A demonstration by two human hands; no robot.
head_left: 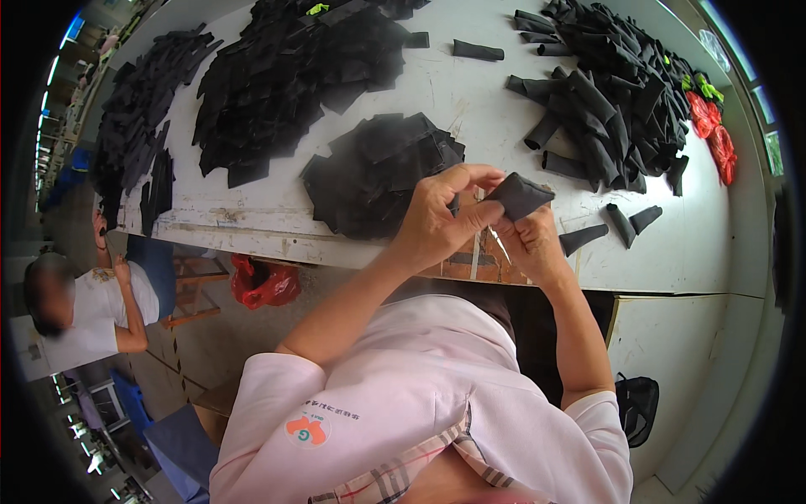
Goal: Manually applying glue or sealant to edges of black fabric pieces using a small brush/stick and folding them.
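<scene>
A small black fabric piece [522, 196], folded with a pointed corner, is held above the table's front edge. My left hand [441, 214] pinches its left side between thumb and fingers. Beneath it, my right hand [535, 239] is closed around its lower part, the fingertips partly hidden by the cloth. A thin, pale, pointed thing [502, 246] sticks out by the right hand; its kind cannot be made out. Just beyond my left hand lies a low pile of flat black fabric pieces [378, 168]. Loose black fabric tubes [625, 225] lie to the right of my right hand.
Behind, the white table [470, 92] carries a large heap of flat black pieces [294, 76] and a heap of black tubes [600, 118]. Red plastic bags [714, 139] lie far right. Another red bag [264, 281] hangs below the front edge. A co-worker [92, 302] is at the left.
</scene>
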